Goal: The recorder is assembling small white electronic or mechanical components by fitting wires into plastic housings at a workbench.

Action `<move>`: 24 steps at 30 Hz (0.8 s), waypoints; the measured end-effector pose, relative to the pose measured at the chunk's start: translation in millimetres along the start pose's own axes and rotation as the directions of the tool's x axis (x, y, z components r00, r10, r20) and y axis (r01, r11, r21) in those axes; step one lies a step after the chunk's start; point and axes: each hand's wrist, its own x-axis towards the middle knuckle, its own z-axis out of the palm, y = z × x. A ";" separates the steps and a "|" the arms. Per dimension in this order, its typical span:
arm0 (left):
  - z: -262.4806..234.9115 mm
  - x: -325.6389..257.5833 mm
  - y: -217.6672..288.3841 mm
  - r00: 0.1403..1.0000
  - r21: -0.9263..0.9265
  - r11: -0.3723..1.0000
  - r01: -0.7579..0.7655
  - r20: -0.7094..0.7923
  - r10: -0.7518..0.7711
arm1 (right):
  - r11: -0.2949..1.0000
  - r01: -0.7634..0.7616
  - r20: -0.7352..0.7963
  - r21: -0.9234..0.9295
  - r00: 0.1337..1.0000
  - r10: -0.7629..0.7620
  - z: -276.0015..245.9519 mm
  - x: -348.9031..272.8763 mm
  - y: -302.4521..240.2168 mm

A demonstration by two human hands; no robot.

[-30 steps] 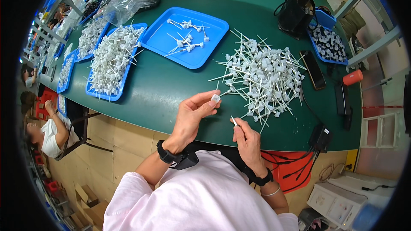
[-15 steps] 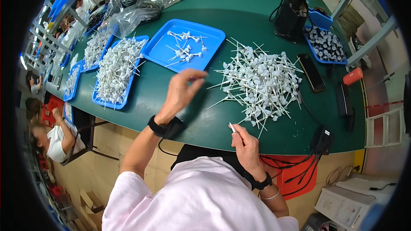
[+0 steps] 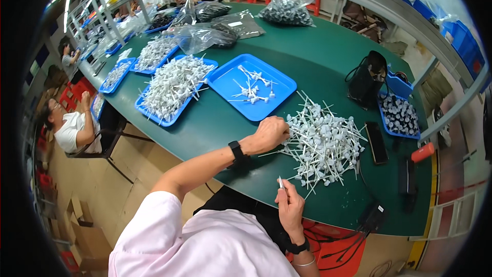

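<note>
The left hand [image 3: 269, 134] is now at the left edge of the pile of white pieces [image 3: 325, 146], farther right than half a second ago. Its fingers bend down and the tips are hidden, so I cannot tell if that grip is pinching anything. The right hand [image 3: 290, 204] is still at the near side of the pile, its grip pinching a small pointed tool [image 3: 281, 182], tip up. The view now shows more of the far end.

The pile sits on the green tabletop [image 3: 328, 46]. Just right of it lies a phone [image 3: 376, 142]; a black bag [image 3: 367, 79] stands farther back.

Far left of the pile, a flat blue tray [image 3: 225, 77] holds a few white pieces. The blue tray beside it [image 3: 165, 122] is heaped full of them.
</note>
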 end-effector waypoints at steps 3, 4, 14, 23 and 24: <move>0.9 -0.4 -0.1 0.999 -0.024 0.999 0.047 0.006 -0.047 | 1.000 0.018 0.017 -0.001 1.000 -0.018 -1.4 2.7 -3.5; 0.0 -1.3 0.9 0.998 -0.050 0.997 0.065 -0.004 -0.066 | 1.000 0.015 0.020 0.003 1.000 -0.015 -2.0 2.3 -1.0; -53.4 -66.5 34.7 0.962 -0.387 0.906 0.172 -0.131 -0.239 | 0.987 -0.054 0.002 0.152 0.999 0.054 1.5 -2.8 11.2; -66.3 -160.9 63.4 0.877 -0.725 0.610 0.321 -0.015 -0.480 | 0.978 -0.100 -0.003 0.182 0.995 0.103 2.4 -0.4 -3.6; -63.3 -165.6 64.6 0.885 -0.716 0.630 0.301 -0.037 -0.465 | 0.972 -0.103 -0.001 0.211 0.994 0.106 2.4 0.5 -5.5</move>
